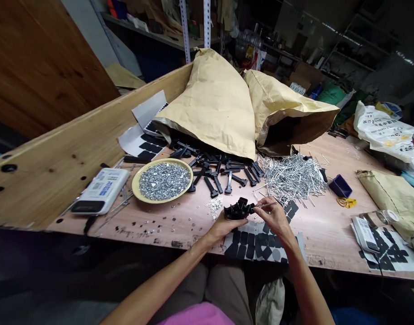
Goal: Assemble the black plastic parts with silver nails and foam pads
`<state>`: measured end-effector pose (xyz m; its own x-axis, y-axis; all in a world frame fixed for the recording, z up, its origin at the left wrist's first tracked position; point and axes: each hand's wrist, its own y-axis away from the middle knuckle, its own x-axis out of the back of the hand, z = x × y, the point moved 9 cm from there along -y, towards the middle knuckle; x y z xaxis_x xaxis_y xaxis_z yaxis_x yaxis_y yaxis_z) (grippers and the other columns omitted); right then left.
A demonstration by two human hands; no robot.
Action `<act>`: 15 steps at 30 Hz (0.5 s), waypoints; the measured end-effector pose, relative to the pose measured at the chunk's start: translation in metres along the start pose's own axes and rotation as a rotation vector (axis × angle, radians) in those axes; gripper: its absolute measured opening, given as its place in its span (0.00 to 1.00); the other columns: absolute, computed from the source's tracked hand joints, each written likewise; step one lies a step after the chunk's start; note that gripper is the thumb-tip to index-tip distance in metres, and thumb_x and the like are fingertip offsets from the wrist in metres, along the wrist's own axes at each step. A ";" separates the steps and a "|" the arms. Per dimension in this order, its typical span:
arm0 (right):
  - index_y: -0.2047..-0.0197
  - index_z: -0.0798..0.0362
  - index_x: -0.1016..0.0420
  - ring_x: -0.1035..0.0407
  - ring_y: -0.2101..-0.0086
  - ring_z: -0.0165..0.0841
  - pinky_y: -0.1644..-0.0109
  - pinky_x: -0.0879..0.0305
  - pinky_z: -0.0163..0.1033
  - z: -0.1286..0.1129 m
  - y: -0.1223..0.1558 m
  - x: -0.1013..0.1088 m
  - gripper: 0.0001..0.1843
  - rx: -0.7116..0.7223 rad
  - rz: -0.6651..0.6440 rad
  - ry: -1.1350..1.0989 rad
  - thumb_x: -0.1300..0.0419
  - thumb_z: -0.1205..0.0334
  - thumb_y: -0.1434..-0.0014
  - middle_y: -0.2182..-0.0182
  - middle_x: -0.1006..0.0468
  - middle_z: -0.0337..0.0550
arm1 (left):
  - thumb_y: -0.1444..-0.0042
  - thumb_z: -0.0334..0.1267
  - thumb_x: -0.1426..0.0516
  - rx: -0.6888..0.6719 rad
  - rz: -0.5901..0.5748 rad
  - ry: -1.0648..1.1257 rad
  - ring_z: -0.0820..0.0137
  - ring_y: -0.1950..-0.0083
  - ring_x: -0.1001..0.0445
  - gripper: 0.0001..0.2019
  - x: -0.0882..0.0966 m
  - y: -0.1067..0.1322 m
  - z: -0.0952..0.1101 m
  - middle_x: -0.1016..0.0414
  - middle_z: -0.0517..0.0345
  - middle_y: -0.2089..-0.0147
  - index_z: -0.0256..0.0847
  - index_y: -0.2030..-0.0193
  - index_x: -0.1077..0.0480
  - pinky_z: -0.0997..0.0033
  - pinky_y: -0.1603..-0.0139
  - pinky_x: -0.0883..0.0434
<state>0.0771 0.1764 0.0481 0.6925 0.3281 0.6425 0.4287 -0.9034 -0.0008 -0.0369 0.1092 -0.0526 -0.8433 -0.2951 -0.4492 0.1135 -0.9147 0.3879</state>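
Observation:
My left hand (223, 224) is closed around a black plastic part (238, 209), held just above the table's near edge. My right hand (273, 215) pinches a thin metal pin (266, 205) whose tip meets the right side of that part. Under both hands lies a white sheet with black adhesive pads (257, 243). Behind them spreads a pile of metal pins (291, 176) and a scatter of black T-shaped parts (220, 174). A yellow dish of small silver nuts (163, 181) stands to the left, with a few loose nuts (214, 206) near my left hand.
Two tan paper sacks (223, 104) lie at the back. A white box (100, 189) sits left of the dish by a wooden side board (75, 144). A small blue tray (340, 186), more pad sheets (383, 248) and bags (386, 131) fill the right.

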 end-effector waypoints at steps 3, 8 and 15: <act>0.68 0.52 0.31 0.35 0.73 0.29 0.68 0.39 0.35 -0.008 -0.001 -0.006 0.10 0.007 -0.095 0.049 0.45 0.54 0.45 0.72 0.28 0.38 | 0.70 0.32 0.31 0.031 -0.002 0.027 0.63 0.62 0.24 0.14 -0.002 0.001 -0.004 0.20 0.54 0.67 0.38 0.70 0.22 0.67 0.55 0.31; 0.68 0.52 0.33 0.36 0.70 0.30 0.66 0.39 0.35 -0.023 -0.006 -0.003 0.12 0.109 -0.060 0.038 0.51 0.54 0.40 0.72 0.30 0.38 | 0.71 0.34 0.30 0.099 -0.041 0.101 0.64 0.63 0.24 0.15 -0.008 0.003 -0.006 0.20 0.52 0.68 0.36 0.71 0.22 0.67 0.55 0.31; 0.67 0.54 0.28 0.31 0.65 0.33 0.64 0.41 0.34 0.044 -0.013 0.004 0.10 -0.206 0.010 0.579 0.48 0.62 0.39 0.64 0.27 0.46 | 0.65 0.39 0.32 -0.013 -0.059 0.044 0.63 0.59 0.25 0.13 -0.001 0.008 0.019 0.20 0.53 0.64 0.38 0.69 0.22 0.66 0.51 0.31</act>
<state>0.0995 0.2015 0.0166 0.2435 0.1680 0.9552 0.2631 -0.9594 0.1016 -0.0449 0.1076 -0.0341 -0.8249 -0.2524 -0.5057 0.0714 -0.9341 0.3497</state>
